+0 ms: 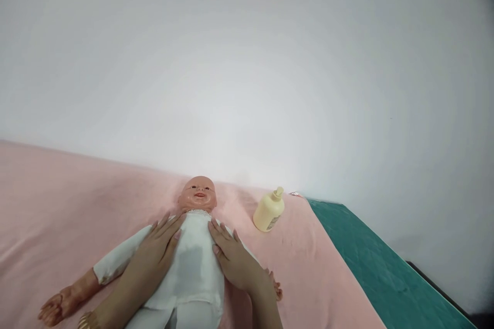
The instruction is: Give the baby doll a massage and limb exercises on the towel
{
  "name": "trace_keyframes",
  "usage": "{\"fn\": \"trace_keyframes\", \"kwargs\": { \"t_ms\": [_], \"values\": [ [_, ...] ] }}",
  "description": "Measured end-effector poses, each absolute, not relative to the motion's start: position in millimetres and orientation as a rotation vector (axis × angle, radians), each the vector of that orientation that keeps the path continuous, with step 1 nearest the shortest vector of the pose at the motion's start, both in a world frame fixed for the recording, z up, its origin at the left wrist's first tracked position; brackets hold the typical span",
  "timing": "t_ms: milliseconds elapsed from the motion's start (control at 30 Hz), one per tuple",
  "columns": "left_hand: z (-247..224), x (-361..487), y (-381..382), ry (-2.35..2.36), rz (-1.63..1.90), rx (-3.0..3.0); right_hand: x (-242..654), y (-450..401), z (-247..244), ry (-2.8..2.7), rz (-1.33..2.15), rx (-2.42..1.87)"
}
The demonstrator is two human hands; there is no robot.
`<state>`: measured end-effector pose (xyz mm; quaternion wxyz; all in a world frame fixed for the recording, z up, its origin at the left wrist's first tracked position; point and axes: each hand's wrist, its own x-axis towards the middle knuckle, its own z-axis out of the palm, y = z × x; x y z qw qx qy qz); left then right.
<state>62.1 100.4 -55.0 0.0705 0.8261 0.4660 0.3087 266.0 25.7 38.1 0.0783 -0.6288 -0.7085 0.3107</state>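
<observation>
A baby doll [195, 262] with a white cloth body lies on its back, head away from me, arms spread out to the sides. My left hand [159, 244] rests flat on the doll's chest and shoulder at the left, fingers stretched toward its neck. On the opposite shoulder lies my right hand [231, 257], palm down with the fingers extended. Neither hand grips anything. A pale yellow pump bottle [269, 211] stands to the right of the doll's head, apart from my right hand.
Under the doll spreads a pink cloth [309, 267]. To the right a green surface [386, 262] shows past the cloth's edge. A pale wall [247, 72] rises directly behind the doll's head and the bottle.
</observation>
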Motion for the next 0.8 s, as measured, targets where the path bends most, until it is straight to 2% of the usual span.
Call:
{"fn": "trace_keyframes", "kwargs": {
  "t_ms": [200, 500, 800],
  "values": [
    [-50.9, 57.6, 100.0, 1.582, 0.861, 2.571, 251.6, 13.3, 52.2, -2.146, 0.869, -1.907],
    [-57.6, 46.0, 105.1, 1.557, 0.739, 2.744, 226.1, -5.3, 53.1, -2.344, 1.003, -1.398],
    [-57.3, 47.2, 105.2, 1.555, 0.698, 2.817, 236.5, 22.8, 39.2, -2.278, 0.970, -1.541]
  ]
}}
